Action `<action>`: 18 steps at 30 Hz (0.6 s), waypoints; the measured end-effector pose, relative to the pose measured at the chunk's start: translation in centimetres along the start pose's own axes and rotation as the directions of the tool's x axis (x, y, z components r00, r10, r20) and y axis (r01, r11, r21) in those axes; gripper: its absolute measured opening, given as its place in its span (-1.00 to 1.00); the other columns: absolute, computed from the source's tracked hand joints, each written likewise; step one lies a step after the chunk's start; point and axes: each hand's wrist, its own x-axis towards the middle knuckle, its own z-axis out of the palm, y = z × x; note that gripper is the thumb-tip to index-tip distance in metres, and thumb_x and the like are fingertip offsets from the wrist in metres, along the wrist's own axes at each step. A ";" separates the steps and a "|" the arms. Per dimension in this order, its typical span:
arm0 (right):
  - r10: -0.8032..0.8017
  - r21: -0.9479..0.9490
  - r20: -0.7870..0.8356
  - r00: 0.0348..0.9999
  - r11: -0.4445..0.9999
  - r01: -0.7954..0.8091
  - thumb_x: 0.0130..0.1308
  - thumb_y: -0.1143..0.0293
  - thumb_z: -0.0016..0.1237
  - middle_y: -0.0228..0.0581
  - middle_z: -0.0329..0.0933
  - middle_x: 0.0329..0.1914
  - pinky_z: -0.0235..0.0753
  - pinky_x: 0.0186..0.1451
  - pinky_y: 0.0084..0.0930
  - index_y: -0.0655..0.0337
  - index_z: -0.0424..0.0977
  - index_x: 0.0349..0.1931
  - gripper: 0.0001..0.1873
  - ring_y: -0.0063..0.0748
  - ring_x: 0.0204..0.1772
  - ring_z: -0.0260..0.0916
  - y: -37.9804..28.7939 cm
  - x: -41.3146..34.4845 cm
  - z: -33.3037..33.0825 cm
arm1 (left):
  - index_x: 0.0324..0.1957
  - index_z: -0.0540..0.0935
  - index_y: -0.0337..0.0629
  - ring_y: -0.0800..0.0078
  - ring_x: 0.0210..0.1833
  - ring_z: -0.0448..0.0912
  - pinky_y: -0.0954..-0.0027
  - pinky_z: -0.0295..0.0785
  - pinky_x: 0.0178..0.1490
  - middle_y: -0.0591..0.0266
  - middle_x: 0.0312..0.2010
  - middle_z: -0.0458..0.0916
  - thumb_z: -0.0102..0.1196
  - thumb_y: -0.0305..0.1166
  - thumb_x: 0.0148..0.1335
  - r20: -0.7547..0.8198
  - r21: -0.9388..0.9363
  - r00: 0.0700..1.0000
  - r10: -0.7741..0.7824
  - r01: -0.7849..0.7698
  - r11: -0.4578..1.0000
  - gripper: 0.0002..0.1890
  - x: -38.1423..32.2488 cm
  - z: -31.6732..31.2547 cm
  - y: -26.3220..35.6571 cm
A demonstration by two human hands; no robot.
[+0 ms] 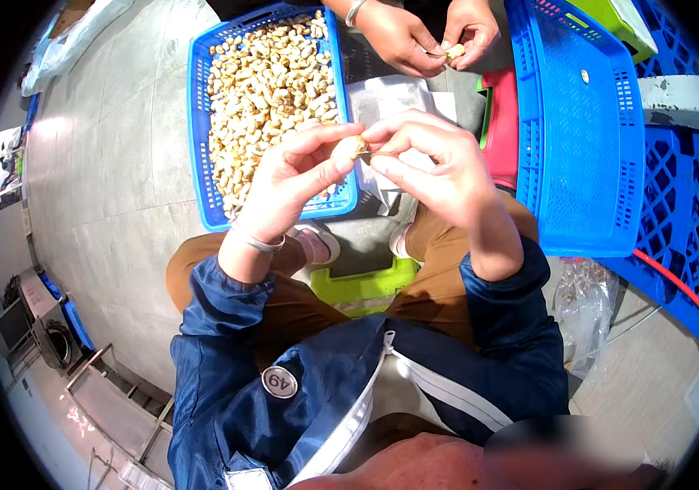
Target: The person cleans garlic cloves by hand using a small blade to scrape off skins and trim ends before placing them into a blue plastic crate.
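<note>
Between the fingertips of my left hand (297,174) is a pale, brown-tipped nut or kernel (349,147). My right hand (438,162) meets it from the right, thumb and fingers pinching a small thin thing (380,154) whose kind I cannot tell; it touches or nearly touches the nut. Behind my left hand stands a blue plastic basket (193,122), filled with many similar pale and brown pieces (276,86).
Across from me a co-worker's hands (423,46) hold a similar piece. A blue perforated basket (585,141) stands at right beside a red stool (500,125). White paper (389,98) lies between the baskets. A green stool (361,285) is below me; a clear plastic bag (585,306) lies right.
</note>
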 end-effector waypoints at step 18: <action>0.206 0.264 -0.023 0.978 0.945 -0.192 0.27 0.57 0.06 -0.23 0.51 -0.06 0.44 0.03 -0.59 0.38 0.54 -0.28 -0.93 -0.56 -0.05 0.43 0.9 -0.3 0.2 | 0.07 0.57 -0.34 0.64 -0.37 0.42 0.61 0.35 -0.26 0.36 -0.36 0.55 0.13 -0.37 0.30 0.039 -0.200 0.995 -0.091 0.097 0.975 -0.65 0.8 0.6 -0.1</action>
